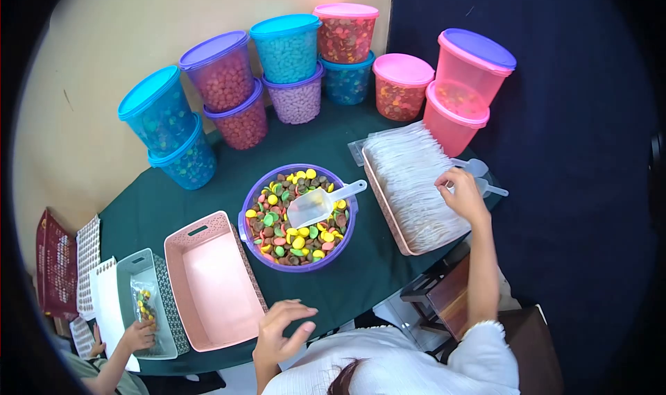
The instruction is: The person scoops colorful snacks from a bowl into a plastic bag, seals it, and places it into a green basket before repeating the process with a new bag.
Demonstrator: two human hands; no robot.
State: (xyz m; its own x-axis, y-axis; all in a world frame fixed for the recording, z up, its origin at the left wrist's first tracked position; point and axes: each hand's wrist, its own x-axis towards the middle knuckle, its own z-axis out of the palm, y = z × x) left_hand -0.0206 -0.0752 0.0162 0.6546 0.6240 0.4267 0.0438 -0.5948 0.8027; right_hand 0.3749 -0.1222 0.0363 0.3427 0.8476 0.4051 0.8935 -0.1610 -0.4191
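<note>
My right hand [461,194] is over a pink basket [386,211] packed with a row of clear plastic bags [409,169]. Its thumb and fingers are pinched together by the bags' upper edges; whether a bag is between them is too fine to see. My left hand [283,332] hangs near the table's front edge with fingers apart and nothing in it. It is closest to the corner of a bare pink basket [215,284]. In the middle, a purple-rimmed tub [247,237] holds brown, yellow, green and pink candies, with a clear scoop [312,207] lying on top.
Stacked lidded tubs [284,48] of sweets line the back. At right, clear scoops [479,169] lie beside the bags. Another person's hand [140,334] touches a filled bag [144,303] in a grey basket [146,259] at lower left, near sticker sheets [88,256].
</note>
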